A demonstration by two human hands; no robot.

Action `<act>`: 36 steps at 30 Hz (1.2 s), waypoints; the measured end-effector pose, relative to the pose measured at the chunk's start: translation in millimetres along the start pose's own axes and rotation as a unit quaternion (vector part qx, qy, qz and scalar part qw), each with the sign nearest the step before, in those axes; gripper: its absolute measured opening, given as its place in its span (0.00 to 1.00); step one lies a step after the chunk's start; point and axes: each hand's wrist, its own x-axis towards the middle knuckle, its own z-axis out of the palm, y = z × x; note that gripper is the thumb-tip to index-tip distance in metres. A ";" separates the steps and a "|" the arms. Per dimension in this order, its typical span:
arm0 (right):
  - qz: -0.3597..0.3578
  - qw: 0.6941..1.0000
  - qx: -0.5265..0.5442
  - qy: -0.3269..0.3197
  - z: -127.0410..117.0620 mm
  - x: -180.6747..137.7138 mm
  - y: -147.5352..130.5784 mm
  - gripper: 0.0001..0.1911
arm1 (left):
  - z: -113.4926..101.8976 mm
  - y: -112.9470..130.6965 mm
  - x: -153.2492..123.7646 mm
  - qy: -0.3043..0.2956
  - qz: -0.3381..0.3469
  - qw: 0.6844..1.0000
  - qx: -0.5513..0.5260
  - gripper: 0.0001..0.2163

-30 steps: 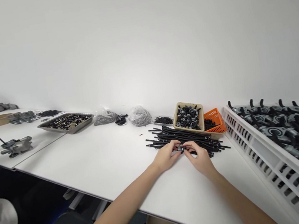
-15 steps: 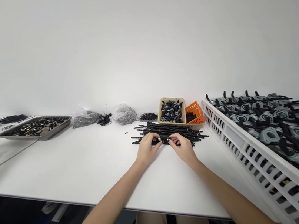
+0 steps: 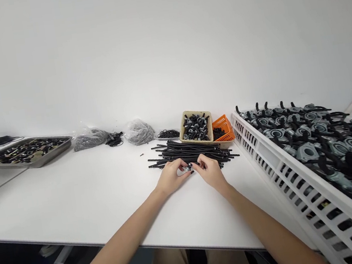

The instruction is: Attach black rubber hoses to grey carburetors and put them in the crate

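Between my two hands, just in front of a pile of black rubber tubes (image 3: 195,149), is a small silvery metal fitting (image 3: 187,169) with a dark part at its right end. My left hand (image 3: 173,175) pinches the fitting between thumb and fingers. From the right, my right hand (image 3: 210,171) has its thumb and fingertips closed at the dark end, where the fingers hide most of it. Behind the pile stands a cream basket (image 3: 183,139) of metal fittings with black tube ends. Beside it an orange basket (image 3: 228,127) holds small black parts.
A long white slatted crate (image 3: 284,173) full of metal housings with black hoses runs along the right. A metal tray (image 3: 47,158) of mixed parts lies at the left. Two plastic bags (image 3: 139,133) of small parts and loose black rings (image 3: 114,139) line the wall.
My hands have drawn slightly nearer each other and the metal fitting has turned in the fingers. The view has shifted a little to the right.
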 end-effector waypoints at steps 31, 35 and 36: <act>-0.102 0.994 -0.047 0.012 1.4 -3.3 -2.1 0.21 | 4.3 -2.1 -0.2 -0.043 0.014 0.999 -0.022 0.06; -0.126 0.990 -0.057 0.012 0.2 -2.9 -3.2 0.21 | 4.1 -1.6 0.0 -0.052 0.011 0.999 -0.010 0.06; -0.135 0.989 -0.063 0.011 0.0 -2.8 -3.5 0.20 | 4.0 -1.5 0.0 -0.054 0.010 0.998 -0.008 0.06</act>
